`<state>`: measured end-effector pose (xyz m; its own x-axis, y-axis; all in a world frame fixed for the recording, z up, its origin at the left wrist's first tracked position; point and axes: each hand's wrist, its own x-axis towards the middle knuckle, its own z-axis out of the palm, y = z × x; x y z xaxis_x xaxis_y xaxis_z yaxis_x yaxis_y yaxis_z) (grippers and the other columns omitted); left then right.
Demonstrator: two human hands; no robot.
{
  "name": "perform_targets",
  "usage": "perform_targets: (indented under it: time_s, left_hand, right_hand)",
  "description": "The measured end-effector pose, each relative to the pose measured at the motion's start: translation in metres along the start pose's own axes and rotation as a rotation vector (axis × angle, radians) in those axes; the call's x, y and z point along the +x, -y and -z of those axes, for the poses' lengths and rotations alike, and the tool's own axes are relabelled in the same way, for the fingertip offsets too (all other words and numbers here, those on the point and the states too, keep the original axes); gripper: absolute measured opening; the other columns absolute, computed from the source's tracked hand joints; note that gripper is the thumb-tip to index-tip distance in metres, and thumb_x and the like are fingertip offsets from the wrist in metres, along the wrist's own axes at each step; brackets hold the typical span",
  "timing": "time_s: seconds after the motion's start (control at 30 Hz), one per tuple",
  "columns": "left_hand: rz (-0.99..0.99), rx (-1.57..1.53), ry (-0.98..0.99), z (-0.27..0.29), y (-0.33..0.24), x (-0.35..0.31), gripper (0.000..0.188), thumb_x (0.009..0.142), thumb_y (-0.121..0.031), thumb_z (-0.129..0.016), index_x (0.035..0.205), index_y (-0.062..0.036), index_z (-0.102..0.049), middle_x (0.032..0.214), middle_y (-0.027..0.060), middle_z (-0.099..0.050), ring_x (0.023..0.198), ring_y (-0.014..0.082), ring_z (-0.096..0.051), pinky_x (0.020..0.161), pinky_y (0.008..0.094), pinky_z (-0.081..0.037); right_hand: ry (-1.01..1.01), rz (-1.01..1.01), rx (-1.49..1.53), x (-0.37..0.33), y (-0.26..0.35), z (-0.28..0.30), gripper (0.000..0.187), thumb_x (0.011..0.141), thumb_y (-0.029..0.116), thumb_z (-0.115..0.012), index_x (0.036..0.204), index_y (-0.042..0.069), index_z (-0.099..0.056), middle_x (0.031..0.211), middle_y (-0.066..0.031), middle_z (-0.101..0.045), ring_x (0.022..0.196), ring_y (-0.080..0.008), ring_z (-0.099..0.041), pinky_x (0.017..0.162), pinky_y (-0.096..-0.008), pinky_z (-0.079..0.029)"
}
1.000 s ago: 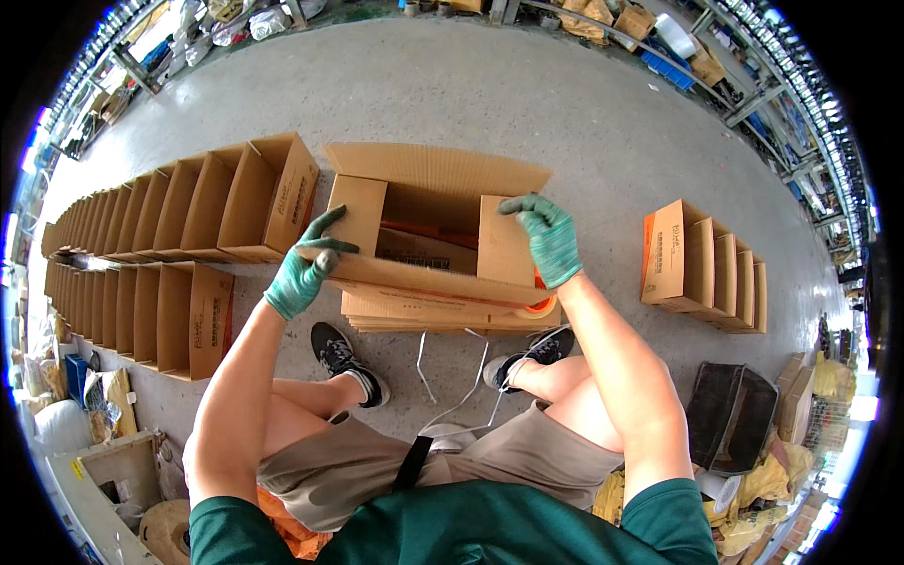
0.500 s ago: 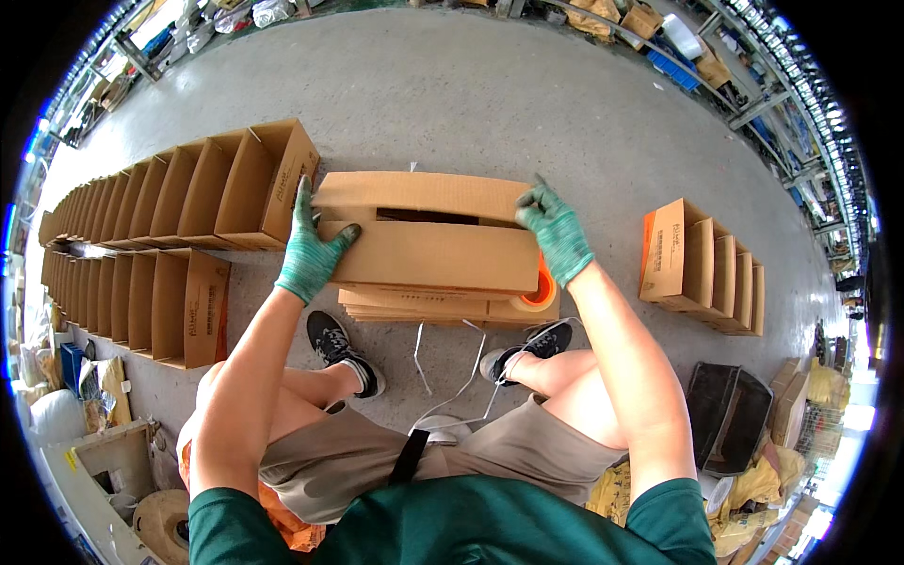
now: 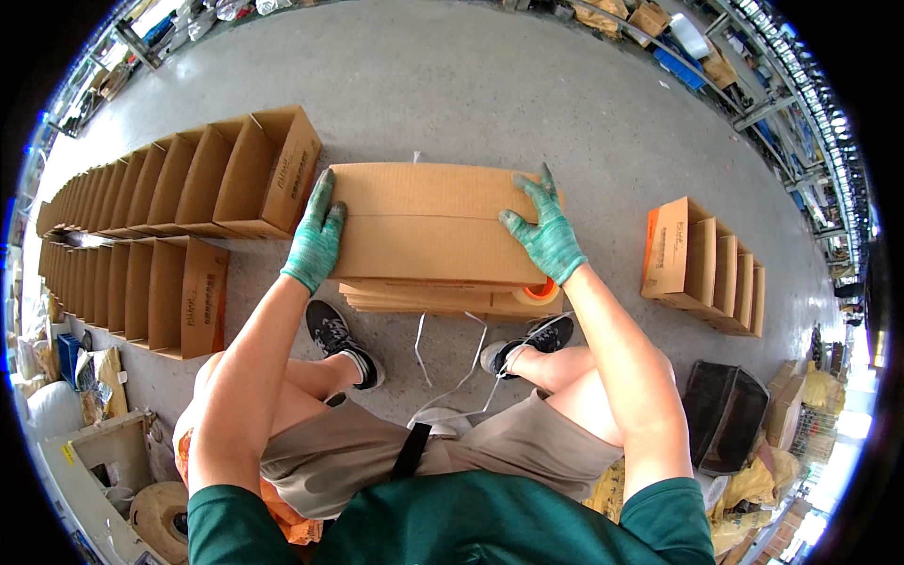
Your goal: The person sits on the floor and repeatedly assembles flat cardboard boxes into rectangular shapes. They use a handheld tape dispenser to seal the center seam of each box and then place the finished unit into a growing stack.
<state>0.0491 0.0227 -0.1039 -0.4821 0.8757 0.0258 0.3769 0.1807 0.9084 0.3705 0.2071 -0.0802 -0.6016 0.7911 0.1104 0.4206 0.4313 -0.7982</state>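
Observation:
A brown cardboard box [image 3: 424, 240] lies in front of my feet, its two top flaps folded down and meeting along a seam. My left hand [image 3: 318, 235], in a green glove, grips the box's left end, thumb at the top edge. At the right end, my green-gloved right hand [image 3: 549, 231] holds the box with fingers spread over the corner and thumb on the top. Beneath it shows a stack of flattened cardboard [image 3: 405, 299]. An orange-rimmed tape roll [image 3: 540, 293] sits on that stack by the right front corner, partly hidden by the box.
Two long rows of open cartons [image 3: 202, 297] stand at left. A shorter carton row [image 3: 670, 250] is at right. White strapping [image 3: 459, 381] trails between my shoes. A black bin [image 3: 723, 414] is by my right leg; loaded shelving [image 3: 753, 108] lines the far right.
Both top flaps have come down, and the gap between them has closed. My right hand has moved left onto the top; my left hand has shifted slightly right along the box's end.

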Motion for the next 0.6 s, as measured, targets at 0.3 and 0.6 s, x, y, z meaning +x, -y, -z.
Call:
perform_targets:
  time_s: [0.3, 0.6]
  left_hand:
    - [0.015, 0.041, -0.048, -0.003, -0.007, -0.005, 0.057, 0.101, -0.013, -0.055, 0.153, -0.011, -0.033, 0.154, 0.0113, -0.041, 0.139, 0.0216, -0.04, 0.117, 0.033, -0.029]
    - [0.022, 0.041, -0.055, 0.001, -0.002, -0.001, 0.057, 0.101, -0.015, -0.055, 0.154, -0.0137, -0.034, 0.154, 0.0124, -0.041, 0.139, 0.023, -0.04, 0.117, 0.0346, -0.03]
  right_hand:
    - [0.305, -0.405, -0.312, -0.004, -0.116, 0.008, 0.035, 0.096, 0.025, -0.059, 0.13, 0.015, -0.057, 0.128, -0.015, -0.062, 0.118, -0.0273, -0.06, 0.093, -0.0382, -0.051]
    - [0.528, -0.277, -0.45, -0.045, -0.208, -0.054, 0.041, 0.086, 0.027, -0.069, 0.125, 0.018, -0.063, 0.123, -0.0097, -0.067, 0.109, -0.0265, -0.065, 0.089, -0.0364, -0.052]
